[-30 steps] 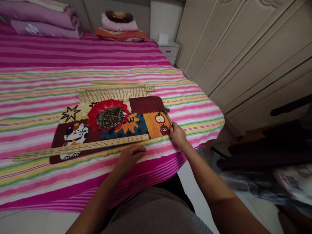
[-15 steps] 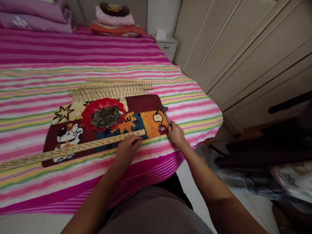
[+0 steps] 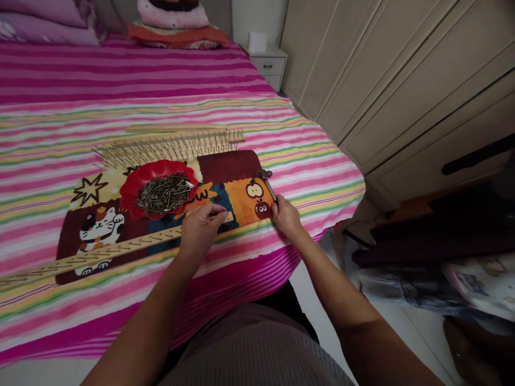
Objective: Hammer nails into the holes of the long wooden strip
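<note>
My right hand (image 3: 287,217) grips a hammer (image 3: 271,185) by its handle, its head lying over the mat's right edge. My left hand (image 3: 200,226) is above the right end of a long wooden strip (image 3: 132,244), thumb and fingers pinched together; whatever is between them is too small to make out. Slanted nails stand along the strip, which lies across the front of a patterned mat (image 3: 231,165). Behind my left hand, a red scalloped bowl (image 3: 127,197) holds a heap of nails (image 3: 164,194).
Beyond the bowl lie wooden strips (image 3: 237,138) bristling with upright nails. Everything rests on a bed with a striped sheet (image 3: 314,177). Folded bedding (image 3: 177,33) is at the far side. A nightstand (image 3: 270,64) and wardrobe doors (image 3: 362,80) stand beyond the bed's right edge.
My left hand has lifted from the strip's near edge to over its right end, now covering part of it. My right hand keeps the hammer in about the same place. The view has shifted slightly.
</note>
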A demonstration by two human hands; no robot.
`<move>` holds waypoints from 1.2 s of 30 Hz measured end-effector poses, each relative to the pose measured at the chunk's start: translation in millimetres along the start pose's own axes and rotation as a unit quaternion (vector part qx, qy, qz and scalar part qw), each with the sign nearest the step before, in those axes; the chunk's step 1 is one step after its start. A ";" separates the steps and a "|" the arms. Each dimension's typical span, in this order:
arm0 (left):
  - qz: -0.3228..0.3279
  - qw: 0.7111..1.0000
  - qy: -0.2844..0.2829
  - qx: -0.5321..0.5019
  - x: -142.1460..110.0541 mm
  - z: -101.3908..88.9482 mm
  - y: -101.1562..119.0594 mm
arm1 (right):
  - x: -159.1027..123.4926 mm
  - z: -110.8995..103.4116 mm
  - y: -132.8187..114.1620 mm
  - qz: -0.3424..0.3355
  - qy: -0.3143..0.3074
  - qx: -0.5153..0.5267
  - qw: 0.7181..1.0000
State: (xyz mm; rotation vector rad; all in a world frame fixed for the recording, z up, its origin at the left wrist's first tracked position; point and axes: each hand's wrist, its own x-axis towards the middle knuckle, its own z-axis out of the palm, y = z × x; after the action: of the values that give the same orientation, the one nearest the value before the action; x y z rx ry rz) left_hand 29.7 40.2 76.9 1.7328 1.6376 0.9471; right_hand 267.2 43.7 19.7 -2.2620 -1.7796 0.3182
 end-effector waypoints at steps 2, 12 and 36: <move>0.022 0.999 -0.007 0.035 0.4 5.0 -3.8 | -0.3 -0.6 -0.6 0.002 -0.003 0.002 1.000; 0.044 0.993 -0.040 0.104 7.7 6.7 -8.0 | -0.8 -0.2 -0.2 0.006 0.000 -0.005 1.000; 0.124 0.955 -0.069 0.259 6.8 12.9 -11.2 | -0.8 -5.4 3.1 0.006 0.000 0.077 0.997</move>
State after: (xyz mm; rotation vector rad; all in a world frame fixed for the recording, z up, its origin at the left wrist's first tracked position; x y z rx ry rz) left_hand 33.5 48.8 61.1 2.3403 1.7014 0.5041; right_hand 271.6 41.9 23.8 -2.1668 -1.6797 0.4410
